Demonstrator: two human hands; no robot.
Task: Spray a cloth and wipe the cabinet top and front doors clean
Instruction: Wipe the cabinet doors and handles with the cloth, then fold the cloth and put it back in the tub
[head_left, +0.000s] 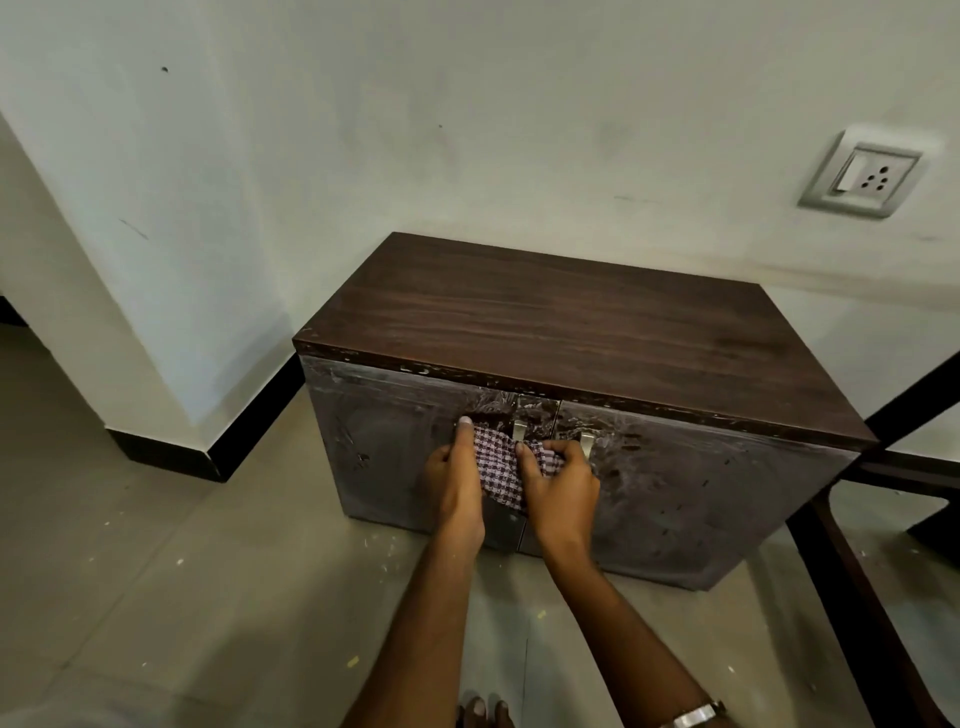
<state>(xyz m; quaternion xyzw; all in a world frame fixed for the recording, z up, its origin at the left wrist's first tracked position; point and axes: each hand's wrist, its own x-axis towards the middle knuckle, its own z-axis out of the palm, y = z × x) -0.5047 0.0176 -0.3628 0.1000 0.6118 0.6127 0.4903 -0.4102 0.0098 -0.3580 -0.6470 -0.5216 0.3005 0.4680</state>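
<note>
Checked cloth (501, 470) is bunched up against the cabinet (571, 322) front, right at the seam between the two doors, just below the left handle (520, 430). Left hand (454, 470) grip: fingers curled round the cloth's left edge. Right hand (563, 478) grip: curled, pinching the right end, close to the right handle (587, 446). Risks: wadded cloth only smears the white streaks on the doors rather than lifting them; cloth snags on a handle; a push near the seam could shift a door. Cabinet top looks dry and dark; can't tell from here if it's been wiped. No spray bottle in view, so re-wetting means breaking off.
</note>
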